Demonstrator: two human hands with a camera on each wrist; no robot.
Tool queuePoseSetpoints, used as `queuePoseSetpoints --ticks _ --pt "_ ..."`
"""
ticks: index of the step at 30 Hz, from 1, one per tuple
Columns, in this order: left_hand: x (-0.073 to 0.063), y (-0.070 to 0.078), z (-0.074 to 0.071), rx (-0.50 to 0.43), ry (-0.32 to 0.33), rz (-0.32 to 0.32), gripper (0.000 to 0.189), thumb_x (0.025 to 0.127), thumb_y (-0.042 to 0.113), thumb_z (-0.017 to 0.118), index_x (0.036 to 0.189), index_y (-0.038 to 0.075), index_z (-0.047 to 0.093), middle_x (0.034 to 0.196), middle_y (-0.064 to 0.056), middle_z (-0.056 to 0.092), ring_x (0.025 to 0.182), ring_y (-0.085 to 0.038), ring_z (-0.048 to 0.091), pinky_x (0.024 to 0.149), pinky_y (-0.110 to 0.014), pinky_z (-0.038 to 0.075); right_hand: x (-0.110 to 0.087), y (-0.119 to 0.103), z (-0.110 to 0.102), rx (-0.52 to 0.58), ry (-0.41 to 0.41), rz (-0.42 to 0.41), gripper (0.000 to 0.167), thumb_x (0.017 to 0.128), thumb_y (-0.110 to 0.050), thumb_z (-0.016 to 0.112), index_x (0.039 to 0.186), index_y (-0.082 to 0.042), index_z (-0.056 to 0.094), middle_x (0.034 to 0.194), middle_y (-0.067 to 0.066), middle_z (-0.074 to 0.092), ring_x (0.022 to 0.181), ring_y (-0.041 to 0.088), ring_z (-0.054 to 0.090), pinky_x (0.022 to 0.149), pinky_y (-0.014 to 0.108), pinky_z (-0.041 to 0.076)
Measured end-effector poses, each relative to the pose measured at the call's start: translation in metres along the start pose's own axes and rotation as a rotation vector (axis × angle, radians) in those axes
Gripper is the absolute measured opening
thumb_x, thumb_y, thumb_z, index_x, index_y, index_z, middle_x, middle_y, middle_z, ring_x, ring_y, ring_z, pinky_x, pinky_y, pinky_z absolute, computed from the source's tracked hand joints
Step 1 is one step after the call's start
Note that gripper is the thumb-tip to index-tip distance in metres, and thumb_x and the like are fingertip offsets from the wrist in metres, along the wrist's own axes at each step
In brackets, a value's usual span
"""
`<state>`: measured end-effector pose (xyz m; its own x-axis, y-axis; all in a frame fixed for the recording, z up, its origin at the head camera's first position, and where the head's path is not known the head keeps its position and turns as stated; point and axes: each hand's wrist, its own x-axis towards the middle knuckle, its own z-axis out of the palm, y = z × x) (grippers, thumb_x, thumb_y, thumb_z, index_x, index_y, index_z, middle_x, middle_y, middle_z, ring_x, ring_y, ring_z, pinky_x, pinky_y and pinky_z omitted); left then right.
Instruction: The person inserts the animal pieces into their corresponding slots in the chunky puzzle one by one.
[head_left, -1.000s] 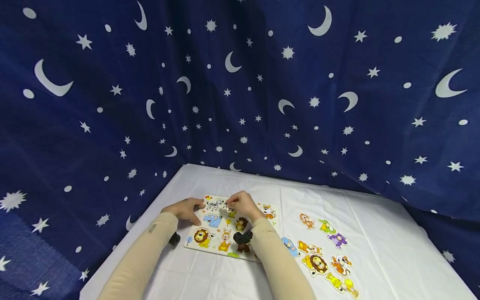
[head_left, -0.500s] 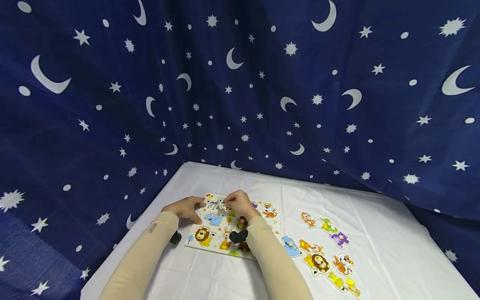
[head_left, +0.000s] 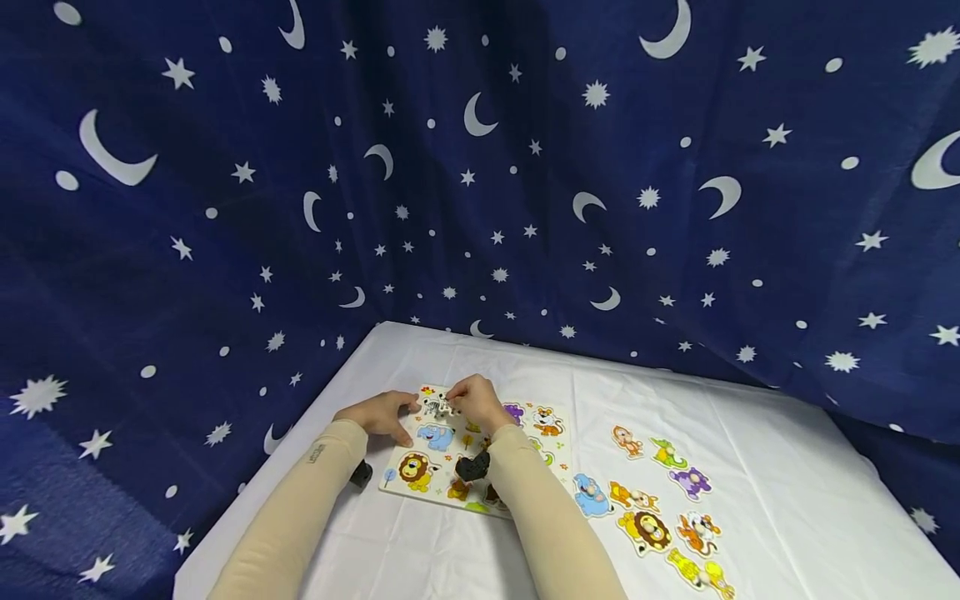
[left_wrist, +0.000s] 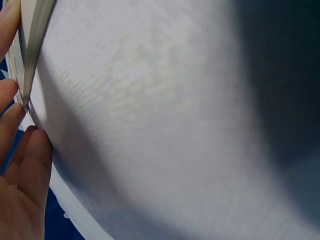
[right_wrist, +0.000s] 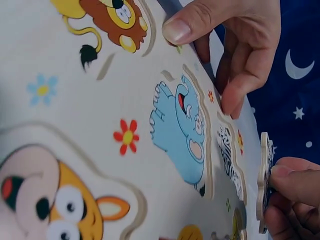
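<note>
My right hand (head_left: 478, 402) pinches a zebra puzzle piece (right_wrist: 263, 182) by its back-left part of the board, thumb and fingers on its printed side. The piece is turned nearly edge-on in the right wrist view, beside the printed zebra recess (right_wrist: 229, 157) of the wooden puzzle board (right_wrist: 80, 107). My left hand (head_left: 378, 414) rests at the board's left edge, its thumb (right_wrist: 177, 31) over the rim and its fingers farther along. In the left wrist view, the left fingers (left_wrist: 36, 160) touch the board's side. A printed elephant recess (right_wrist: 177, 132) lies between the hands.
To the board's right lie loose pieces: monkey (head_left: 627, 442), crocodile (head_left: 668, 452), purple hippo (head_left: 690, 482), elephant (head_left: 592, 496), kangaroo (head_left: 633, 497), lion (head_left: 647, 531), tiger (head_left: 698, 533) and giraffe (head_left: 699, 573). A starry blue curtain (head_left: 525, 167) hangs behind the white-covered table (head_left: 420, 558).
My right hand has shifted a little left across the board, bringing the zebra piece closer over the zebra recess. The left hand stays at the board's edge. The head view has turned slightly.
</note>
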<state>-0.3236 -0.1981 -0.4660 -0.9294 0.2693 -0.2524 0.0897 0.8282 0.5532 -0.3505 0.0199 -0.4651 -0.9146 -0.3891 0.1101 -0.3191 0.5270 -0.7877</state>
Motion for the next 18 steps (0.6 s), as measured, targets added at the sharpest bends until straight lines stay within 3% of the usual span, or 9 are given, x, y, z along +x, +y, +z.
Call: queuePoseSetpoints --ticks 9,18 --pt "0.000 -0.003 0.005 -0.034 -0.001 -0.001 0.067 0.065 0.012 0.093 0.126 0.005 0.066 0.156 -0.012 0.046 0.148 -0.035 0.036 0.124 -0.050 0.026 0.007 0.009 0.016 -0.069 -0.002 0.022 0.011 0.088 0.003 0.068 0.091 0.000 0.079 0.089 0.011 0.077 0.071 0.010 0.057 0.061 0.020 0.047" --pt "0.001 -0.002 0.003 -0.006 0.008 -0.009 0.068 0.065 0.013 0.093 0.127 0.006 0.066 0.156 -0.011 0.046 0.148 -0.034 0.035 0.124 -0.049 0.026 0.015 0.009 0.027 -0.076 0.044 0.010 0.009 0.087 0.001 0.071 0.090 -0.002 0.080 0.095 0.010 0.077 0.089 0.018 0.067 0.079 0.030 0.057"
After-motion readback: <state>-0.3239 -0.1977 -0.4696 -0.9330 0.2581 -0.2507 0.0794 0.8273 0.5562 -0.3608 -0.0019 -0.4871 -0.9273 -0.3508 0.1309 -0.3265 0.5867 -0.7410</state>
